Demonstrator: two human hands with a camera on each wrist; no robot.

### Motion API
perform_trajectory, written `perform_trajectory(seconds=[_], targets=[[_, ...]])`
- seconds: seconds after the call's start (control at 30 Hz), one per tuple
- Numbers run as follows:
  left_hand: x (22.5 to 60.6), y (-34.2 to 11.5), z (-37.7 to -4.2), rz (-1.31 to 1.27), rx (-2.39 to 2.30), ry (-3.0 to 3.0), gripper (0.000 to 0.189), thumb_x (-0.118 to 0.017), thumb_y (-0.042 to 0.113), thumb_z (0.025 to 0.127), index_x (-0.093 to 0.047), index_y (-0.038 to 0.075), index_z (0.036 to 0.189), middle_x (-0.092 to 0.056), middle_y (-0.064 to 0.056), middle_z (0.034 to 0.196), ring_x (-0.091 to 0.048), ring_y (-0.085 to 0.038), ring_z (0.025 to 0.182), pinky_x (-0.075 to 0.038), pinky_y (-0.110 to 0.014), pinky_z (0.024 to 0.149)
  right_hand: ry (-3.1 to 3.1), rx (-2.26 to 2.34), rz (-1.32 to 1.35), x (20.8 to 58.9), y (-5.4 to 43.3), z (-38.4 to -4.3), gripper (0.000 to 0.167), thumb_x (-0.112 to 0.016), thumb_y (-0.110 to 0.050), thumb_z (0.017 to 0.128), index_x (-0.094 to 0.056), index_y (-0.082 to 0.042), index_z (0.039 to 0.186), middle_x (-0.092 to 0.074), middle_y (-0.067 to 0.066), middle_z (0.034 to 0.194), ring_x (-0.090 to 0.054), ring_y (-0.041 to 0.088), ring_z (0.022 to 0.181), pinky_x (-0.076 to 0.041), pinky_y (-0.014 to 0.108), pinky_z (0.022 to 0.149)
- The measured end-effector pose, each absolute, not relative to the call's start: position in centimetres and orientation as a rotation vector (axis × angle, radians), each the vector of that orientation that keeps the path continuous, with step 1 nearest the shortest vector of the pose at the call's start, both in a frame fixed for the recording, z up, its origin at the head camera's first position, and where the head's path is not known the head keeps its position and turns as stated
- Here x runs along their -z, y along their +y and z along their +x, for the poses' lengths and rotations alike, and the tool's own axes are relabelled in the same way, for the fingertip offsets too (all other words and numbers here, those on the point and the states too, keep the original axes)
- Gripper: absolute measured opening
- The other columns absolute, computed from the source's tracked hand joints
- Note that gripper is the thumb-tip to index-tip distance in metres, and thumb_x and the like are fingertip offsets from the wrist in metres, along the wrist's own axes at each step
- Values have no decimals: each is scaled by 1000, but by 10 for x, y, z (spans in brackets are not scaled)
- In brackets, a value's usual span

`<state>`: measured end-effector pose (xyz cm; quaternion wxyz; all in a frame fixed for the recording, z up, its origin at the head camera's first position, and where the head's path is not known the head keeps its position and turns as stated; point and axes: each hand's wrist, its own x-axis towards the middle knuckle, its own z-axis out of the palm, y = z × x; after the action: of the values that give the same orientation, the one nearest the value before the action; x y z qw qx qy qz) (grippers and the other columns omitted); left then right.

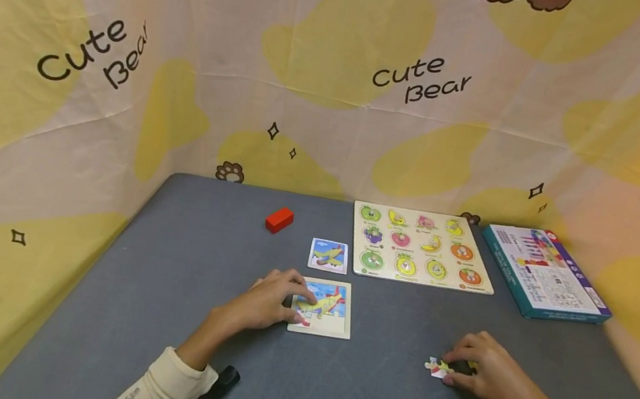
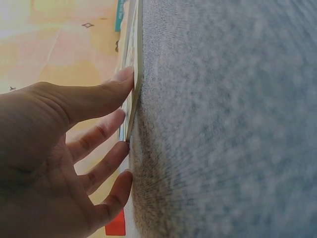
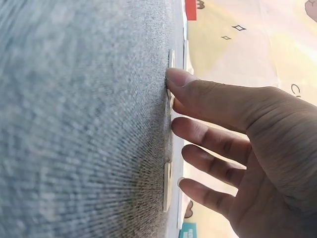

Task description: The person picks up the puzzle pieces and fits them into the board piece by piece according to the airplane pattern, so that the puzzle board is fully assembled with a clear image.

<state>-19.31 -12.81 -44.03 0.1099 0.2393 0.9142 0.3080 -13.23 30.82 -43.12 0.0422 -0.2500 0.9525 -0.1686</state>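
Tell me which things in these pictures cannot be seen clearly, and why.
- Loose puzzle pieces: head view, partly covered by the right hand; their number is unclear.
- Airplane puzzle tray: head view, its left part is hidden under the left hand; left wrist view shows only its edge.
- Box: head view, print too small to read.
- Red block: left wrist view, cut off by the bottom edge.
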Motion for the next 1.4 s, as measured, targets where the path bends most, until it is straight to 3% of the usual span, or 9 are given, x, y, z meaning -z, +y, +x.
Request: perform_trajectory(seconds=[0.4, 0.9, 1.4], targets=[[440, -128, -192, 706, -904, 2683, 35, -83, 15, 92, -79, 23, 126, -59, -5, 138, -48, -29, 127, -39, -61, 101, 2906, 514, -711, 430, 307, -132, 18, -86, -47, 85, -79, -34, 94, -62, -22, 98, -51, 4, 96, -51, 33, 82], [440, -129, -192, 723, -912, 2684, 34, -83, 15, 92, -79, 22, 126, -59, -5, 137, -48, -30, 126, -39, -61, 100, 2952, 552, -705, 430, 302, -132, 21, -89, -43, 84, -76, -28, 93, -58, -19, 92, -49, 0, 89, -49, 29, 76], [440, -128, -192, 717, -926, 2681, 34, -83, 14, 92, -79, 21, 125, -59, -4, 137, -48, -28, 124, -39, -60, 100, 3036, 513, -827, 416, 273, -147, 15, -89, -38, 86, -77, -30, 93, -60, -21, 95, -51, 5, 95, -51, 34, 81]])
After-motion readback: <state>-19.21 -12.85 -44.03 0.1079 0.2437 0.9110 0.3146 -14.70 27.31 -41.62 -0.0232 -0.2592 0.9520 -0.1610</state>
